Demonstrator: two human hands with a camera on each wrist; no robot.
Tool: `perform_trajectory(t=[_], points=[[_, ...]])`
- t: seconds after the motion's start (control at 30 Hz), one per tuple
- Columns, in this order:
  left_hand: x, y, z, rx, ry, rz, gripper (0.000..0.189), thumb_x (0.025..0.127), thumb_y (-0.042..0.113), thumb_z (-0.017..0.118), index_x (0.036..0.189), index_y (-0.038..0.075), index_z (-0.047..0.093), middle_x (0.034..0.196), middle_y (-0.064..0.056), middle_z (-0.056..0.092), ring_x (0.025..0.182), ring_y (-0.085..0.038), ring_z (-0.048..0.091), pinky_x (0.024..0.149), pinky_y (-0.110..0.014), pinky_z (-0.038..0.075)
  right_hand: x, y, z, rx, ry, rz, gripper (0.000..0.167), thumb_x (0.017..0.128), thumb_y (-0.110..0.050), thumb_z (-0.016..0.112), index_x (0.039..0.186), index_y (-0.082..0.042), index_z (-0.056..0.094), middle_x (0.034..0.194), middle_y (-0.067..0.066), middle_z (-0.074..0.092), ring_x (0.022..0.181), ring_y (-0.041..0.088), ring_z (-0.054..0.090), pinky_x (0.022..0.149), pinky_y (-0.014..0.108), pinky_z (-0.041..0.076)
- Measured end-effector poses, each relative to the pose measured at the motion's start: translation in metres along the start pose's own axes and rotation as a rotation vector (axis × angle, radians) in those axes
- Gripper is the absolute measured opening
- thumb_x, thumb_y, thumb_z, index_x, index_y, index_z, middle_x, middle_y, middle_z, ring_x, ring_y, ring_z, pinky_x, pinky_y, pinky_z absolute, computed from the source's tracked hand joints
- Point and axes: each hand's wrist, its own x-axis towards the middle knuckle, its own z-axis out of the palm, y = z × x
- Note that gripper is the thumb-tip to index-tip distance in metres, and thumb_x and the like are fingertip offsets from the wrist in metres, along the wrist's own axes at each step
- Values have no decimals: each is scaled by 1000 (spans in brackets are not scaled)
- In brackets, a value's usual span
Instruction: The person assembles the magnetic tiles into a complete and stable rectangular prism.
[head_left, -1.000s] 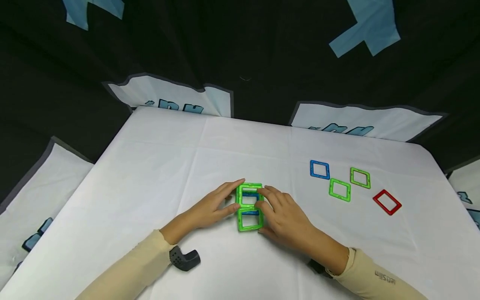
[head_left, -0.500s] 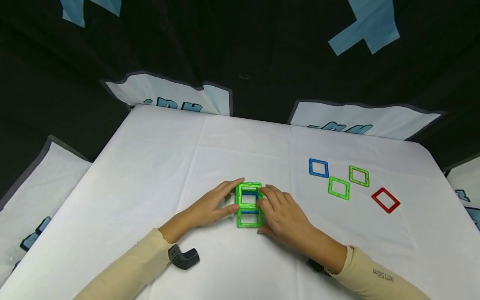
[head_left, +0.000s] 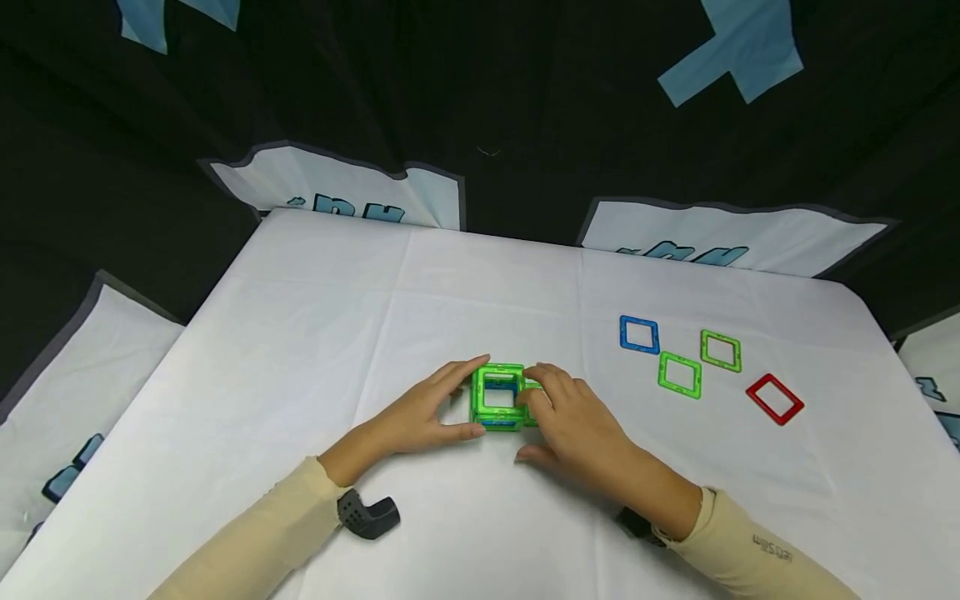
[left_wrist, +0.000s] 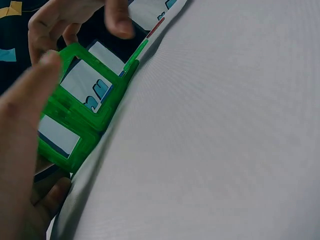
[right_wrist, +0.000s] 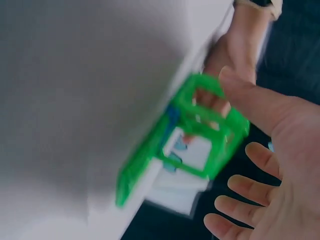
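A cube-like frame of green magnetic tiles (head_left: 498, 412), with some blue low down in it, stands on the white table. My left hand (head_left: 423, 412) holds its left side, index finger at the far corner and thumb at the near one. In the left wrist view the thumb (left_wrist: 35, 95) overlaps the green frames. My right hand (head_left: 577, 425) is at the right side, fingertips by the top right edge and thumb apart from the cube. A green square tile (head_left: 532, 406) lies low against the cube's right side, partly hidden under those fingers. The right wrist view is blurred.
Further right on the white tablecloth (head_left: 337, 292) lie a blue square tile (head_left: 640, 334), two green square tiles (head_left: 680, 375) (head_left: 721, 351) and a red square tile (head_left: 775, 400). Black cloth (head_left: 525, 100) hangs behind the table's far edge.
The green tile that lay out in front of the cube has swung up against its near side. The right hand has shifted slightly right, and a green tile now shows beside it.
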Motion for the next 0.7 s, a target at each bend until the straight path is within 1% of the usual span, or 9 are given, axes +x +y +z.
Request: perform_trajectory(t=[0.13, 0.23, 0.33, 0.53, 0.6, 0.7], points=[[1, -1, 1, 17, 18, 19, 86, 77, 38, 71, 146, 25, 21, 136, -3, 42, 119, -17, 47, 101, -39, 40, 5, 19, -9, 18, 27, 72, 62, 67, -47, 76, 107, -8, 48, 125, 16, 45, 113, 31, 47, 82, 41, 48], [1, -2, 2, 25, 24, 23, 86, 77, 36, 71, 145, 24, 22, 135, -3, 43, 118, -17, 48, 101, -38, 40, 9, 36, -17, 44, 27, 161, 64, 67, -45, 77, 110, -6, 48, 127, 18, 44, 115, 34, 45, 89, 46, 45], [1, -2, 2, 31, 22, 21, 85, 77, 37, 71, 145, 25, 21, 135, -3, 43, 118, -16, 48, 101, -39, 40, 12, 52, -26, 75, 26, 254, 65, 68, -41, 77, 113, -4, 48, 129, 20, 41, 119, 36, 41, 94, 51, 40], [1, -2, 2, 54, 29, 30, 85, 78, 36, 70, 146, 24, 21, 135, -4, 44, 119, -17, 47, 101, -39, 40, 18, 78, -40, 146, 34, 394, 66, 71, -34, 77, 118, -1, 45, 130, 23, 38, 116, 40, 40, 94, 53, 38], [0, -2, 2, 62, 29, 31, 84, 79, 36, 69, 146, 24, 20, 135, -5, 44, 120, -18, 47, 101, -39, 40, 18, 85, -40, 176, 25, 433, 64, 72, -32, 76, 120, -1, 45, 129, 23, 38, 115, 40, 41, 94, 53, 38], [0, -3, 2, 71, 31, 31, 85, 79, 37, 69, 146, 25, 18, 135, -5, 43, 122, -19, 46, 102, -40, 39, 16, 99, -38, 221, -23, 493, 63, 76, -29, 74, 124, -2, 44, 131, 23, 37, 116, 41, 39, 96, 54, 37]])
